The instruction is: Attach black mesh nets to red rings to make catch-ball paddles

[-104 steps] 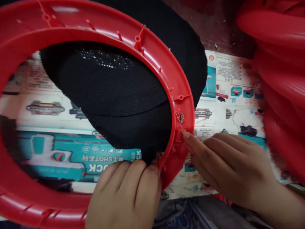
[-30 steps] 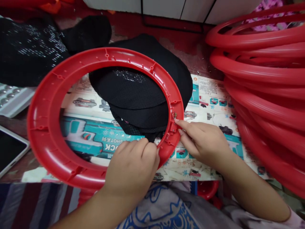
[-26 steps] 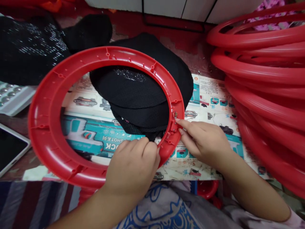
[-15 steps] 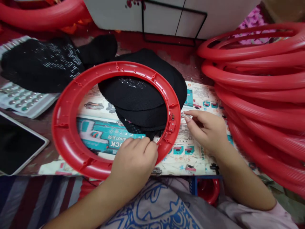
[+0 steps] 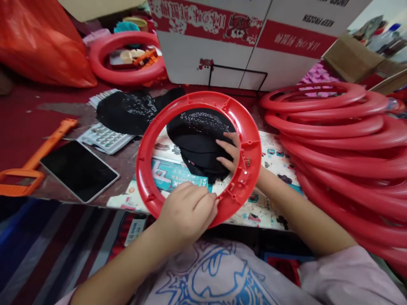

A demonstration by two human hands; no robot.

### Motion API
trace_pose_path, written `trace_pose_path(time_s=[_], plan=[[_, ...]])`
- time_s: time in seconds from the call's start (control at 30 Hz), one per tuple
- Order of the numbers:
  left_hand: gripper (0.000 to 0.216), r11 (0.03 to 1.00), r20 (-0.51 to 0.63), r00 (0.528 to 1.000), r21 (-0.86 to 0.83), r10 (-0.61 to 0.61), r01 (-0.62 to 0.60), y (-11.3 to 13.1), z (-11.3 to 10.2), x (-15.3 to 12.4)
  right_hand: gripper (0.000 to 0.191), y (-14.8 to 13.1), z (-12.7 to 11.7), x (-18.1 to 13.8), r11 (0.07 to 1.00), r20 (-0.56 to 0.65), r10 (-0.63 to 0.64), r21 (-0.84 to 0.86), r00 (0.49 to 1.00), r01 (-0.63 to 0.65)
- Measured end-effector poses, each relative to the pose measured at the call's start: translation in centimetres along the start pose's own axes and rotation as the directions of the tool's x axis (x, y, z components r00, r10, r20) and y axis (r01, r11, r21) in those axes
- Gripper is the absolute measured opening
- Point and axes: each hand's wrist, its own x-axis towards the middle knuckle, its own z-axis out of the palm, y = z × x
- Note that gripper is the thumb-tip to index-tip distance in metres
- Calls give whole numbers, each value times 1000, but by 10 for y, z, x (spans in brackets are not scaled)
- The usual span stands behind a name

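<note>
Red ring (image 5: 249,127) apparently in left grip (image 5: 188,208)

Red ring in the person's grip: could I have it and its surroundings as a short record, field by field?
Main thing: red ring, hollow side showing
Left hand: grips the ring's near edge
Right hand: beneath the ring, spread over black cloth; contact unclear
Left of ring: tablet-like device, orange plastic piece
Right of ring: pile of red rings
Behind: large white carton
</note>
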Motion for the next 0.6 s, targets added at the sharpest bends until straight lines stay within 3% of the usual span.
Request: trace_pose_path(time_s=[0.13, 0.3, 0.4, 0.6], plan=[[20, 998, -78, 996, -35, 53, -56, 12, -1, -3, 19, 9, 1, 28, 998, 67, 11, 54, 998, -14], [20, 993, -125, 987, -36, 106, -111, 20, 0, -8, 12, 13, -10, 34, 991, 98, 63, 111, 993, -74], [14, 991, -136, 982, -24, 130, -134, 20, 3, -10, 19, 10, -13, 35, 990, 96, 78, 112, 992, -89], [10, 988, -148, 977, 6, 150, -151, 20, 5, -10, 5, 6, -11, 44, 976, 101, 109, 177, 989, -125]])
